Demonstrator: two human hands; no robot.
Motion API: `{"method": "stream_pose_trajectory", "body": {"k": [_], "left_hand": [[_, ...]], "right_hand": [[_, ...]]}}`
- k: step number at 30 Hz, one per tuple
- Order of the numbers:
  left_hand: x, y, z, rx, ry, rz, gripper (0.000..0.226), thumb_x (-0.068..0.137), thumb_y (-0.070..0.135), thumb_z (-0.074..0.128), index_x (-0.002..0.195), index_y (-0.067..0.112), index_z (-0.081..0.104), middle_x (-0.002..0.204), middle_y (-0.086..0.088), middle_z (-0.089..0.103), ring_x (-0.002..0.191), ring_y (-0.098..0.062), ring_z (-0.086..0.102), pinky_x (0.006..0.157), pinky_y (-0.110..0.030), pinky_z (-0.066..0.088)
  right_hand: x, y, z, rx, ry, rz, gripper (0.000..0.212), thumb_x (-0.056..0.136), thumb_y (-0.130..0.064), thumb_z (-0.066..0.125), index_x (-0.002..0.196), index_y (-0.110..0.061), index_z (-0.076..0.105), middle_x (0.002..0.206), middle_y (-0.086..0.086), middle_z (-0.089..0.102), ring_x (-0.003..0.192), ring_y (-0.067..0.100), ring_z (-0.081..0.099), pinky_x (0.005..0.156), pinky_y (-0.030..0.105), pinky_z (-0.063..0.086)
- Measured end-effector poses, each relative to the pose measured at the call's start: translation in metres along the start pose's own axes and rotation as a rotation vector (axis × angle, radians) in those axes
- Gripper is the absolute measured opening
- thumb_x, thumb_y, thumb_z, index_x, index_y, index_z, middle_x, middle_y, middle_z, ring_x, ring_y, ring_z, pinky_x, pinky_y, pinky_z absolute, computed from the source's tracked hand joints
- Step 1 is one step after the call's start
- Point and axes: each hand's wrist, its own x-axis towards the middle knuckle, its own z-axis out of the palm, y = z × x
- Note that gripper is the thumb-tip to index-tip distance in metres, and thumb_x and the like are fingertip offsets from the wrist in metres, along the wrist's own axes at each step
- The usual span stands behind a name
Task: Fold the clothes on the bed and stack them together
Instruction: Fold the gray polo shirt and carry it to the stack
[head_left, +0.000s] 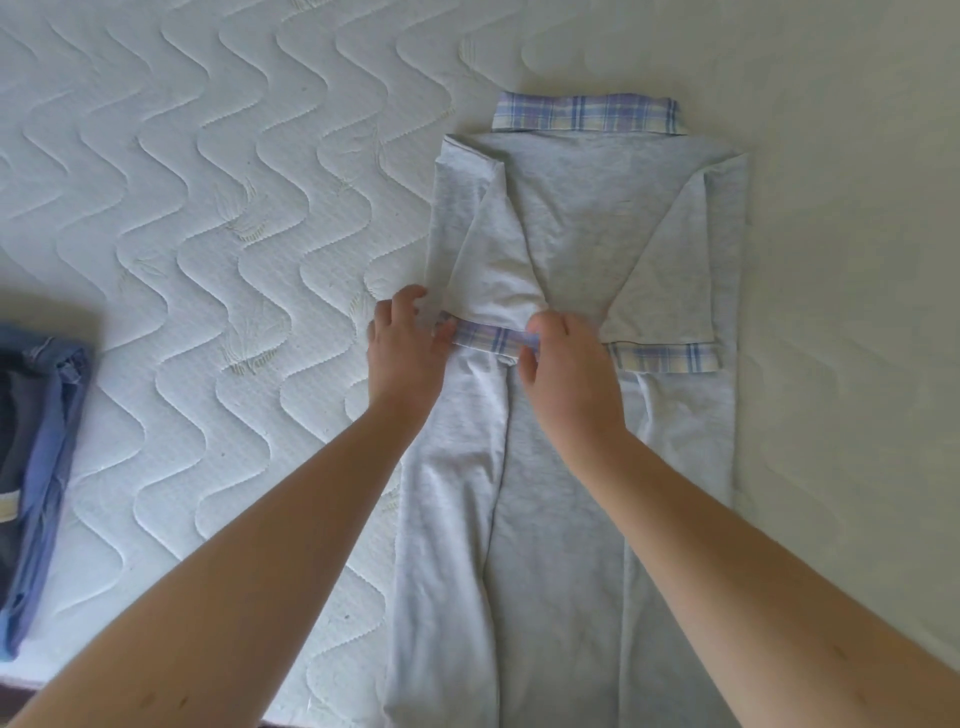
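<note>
Head view: grey polo shirt (566, 249) lying face down at centre right of the white quilted mattress (208, 208), plaid collar (587, 111) at the far end, both sides folded inward. Left hand (408, 343) and right hand (569, 364) pinching the plaid cuff (493, 340) of the left sleeve, one at each end. Right sleeve flat, just beside. Folded blue clothes (36, 467) stacked at the near left edge.

The pale grey collared shirt (571, 218) looks like soft matt jersey knit, slightly heathered, with smoother woven plaid cloth in blue, lilac and cream on its collar (587, 111) and sleeve cuffs (665, 357). The white quilted mattress (208, 208) is matt padded fabric with stitched wavy lines. The folded blue clothes (41, 441) look like thin matt cotton.
</note>
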Motion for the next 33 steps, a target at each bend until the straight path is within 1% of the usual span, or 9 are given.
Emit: {"method": "stream_pose_trajectory", "body": {"k": [3,7,11,15,18,20,22,25,33], "left_hand": [[-0.021,-0.016,-0.007,-0.080,-0.023,-0.214,0.048,0.091,0.043,0.065,0.128,0.018,0.048,0.105,0.003,0.061,0.095,-0.015,0.061,0.070,-0.019,0.044],[-0.040,-0.034,-0.013,-0.097,-0.179,-0.338,0.038,0.086,0.043,0.072,0.110,0.017,0.057,0.090,0.012,0.061,0.089,-0.012,0.061,0.074,-0.027,0.048],[-0.059,-0.050,-0.017,-0.123,-0.361,-0.385,0.032,0.086,0.037,0.073,0.106,0.015,0.063,0.096,0.006,0.066,0.089,-0.014,0.062,0.078,-0.030,0.051],[-0.084,-0.063,-0.017,-0.201,-0.418,-0.432,0.031,0.099,0.032,0.052,0.091,0.005,0.063,0.077,-0.007,0.058,0.072,-0.021,0.051,0.065,-0.034,0.040],[-0.104,-0.072,-0.021,-0.395,-0.446,-0.539,0.039,0.097,0.045,0.052,0.093,0.009,0.065,0.064,0.000,0.055,0.066,-0.021,0.050,0.068,-0.029,0.042],[-0.115,-0.081,-0.024,-0.492,-0.521,-0.550,0.046,0.085,0.057,0.061,0.102,0.014,0.069,0.088,-0.009,0.071,0.089,-0.034,0.066,0.090,-0.038,0.054],[-0.129,-0.084,-0.026,-0.521,-0.580,-0.517,0.047,0.079,0.058,0.067,0.108,0.021,0.070,0.105,-0.005,0.074,0.105,-0.029,0.068,0.101,-0.048,0.050],[-0.145,-0.088,-0.027,-0.549,-0.635,-0.536,0.048,0.076,0.053,0.073,0.113,0.021,0.068,0.106,0.001,0.075,0.105,-0.022,0.069,0.102,-0.047,0.050],[-0.196,-0.104,-0.024,-0.690,-0.669,-0.617,0.029,0.089,0.032,0.072,0.114,0.018,0.066,0.108,-0.002,0.075,0.103,-0.021,0.070,0.100,-0.043,0.051]], "right_hand": [[-0.034,-0.009,0.012,0.023,-0.262,0.141,0.028,0.099,-0.036,0.048,0.107,-0.011,0.059,0.096,0.005,0.067,0.088,0.023,0.063,0.070,0.033,0.049],[-0.054,-0.015,0.031,0.160,-0.370,0.425,0.040,0.091,-0.048,0.060,0.104,-0.011,0.053,0.089,0.000,0.061,0.083,0.017,0.059,0.063,0.027,0.043],[-0.056,-0.020,0.043,0.224,-0.438,0.536,0.027,0.087,-0.036,0.059,0.081,-0.010,0.063,0.065,-0.001,0.059,0.066,0.020,0.059,0.049,0.024,0.032],[-0.079,-0.023,0.047,0.302,-0.503,0.549,0.031,0.080,-0.044,0.063,0.085,-0.013,0.067,0.072,0.001,0.065,0.068,0.021,0.066,0.052,0.026,0.045],[-0.105,-0.024,0.048,0.355,-0.578,0.537,0.034,0.077,-0.045,0.066,0.073,-0.011,0.068,0.066,0.006,0.068,0.066,0.024,0.067,0.059,0.030,0.053],[-0.119,-0.023,0.047,0.381,-0.504,0.556,0.034,0.084,-0.034,0.063,0.060,-0.011,0.062,0.056,0.005,0.062,0.062,0.024,0.064,0.053,0.029,0.043],[-0.135,-0.020,0.049,0.499,-0.458,0.606,0.029,0.086,-0.034,0.063,0.065,-0.014,0.065,0.059,0.001,0.064,0.063,0.021,0.064,0.055,0.029,0.046],[-0.163,-0.020,0.052,0.620,-0.532,0.659,0.031,0.081,-0.043,0.071,0.091,-0.014,0.074,0.081,0.002,0.074,0.077,0.020,0.071,0.072,0.037,0.057],[-0.228,-0.030,0.055,0.721,-0.499,0.703,0.023,0.081,-0.037,0.075,0.093,-0.017,0.074,0.086,0.004,0.075,0.082,0.022,0.071,0.073,0.037,0.056]]}}
